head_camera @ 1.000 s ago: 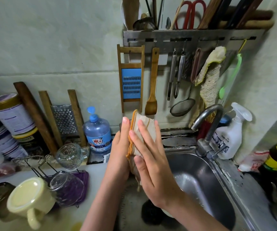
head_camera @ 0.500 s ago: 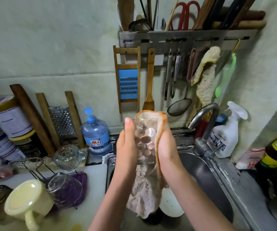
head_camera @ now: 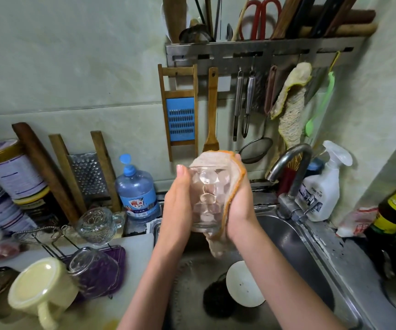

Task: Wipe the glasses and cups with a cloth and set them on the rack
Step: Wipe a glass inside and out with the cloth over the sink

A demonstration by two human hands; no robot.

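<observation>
Cloth now pulled back off the glass [head_camera: 207, 198], so wiping looks nearly done
Over the sink [head_camera: 311, 270], left grip [head_camera: 178, 208] curls round the glass, right grip [head_camera: 241, 206] cups the cloth [head_camera: 216, 159] behind it; rack [head_camera: 56, 241] at 8 o'clock

Home kitchen: steel sink [head_camera: 311, 270] w/ tap [head_camera: 290, 167], wall rail [head_camera: 263, 55] of hung utensils, grater [head_camera: 88, 175], dish soap [head_camera: 138, 194].

clear dimpled glass [head_camera: 206, 198], woven cloth [head_camera: 235, 177], brushed steel sink [head_camera: 311, 258]
</observation>
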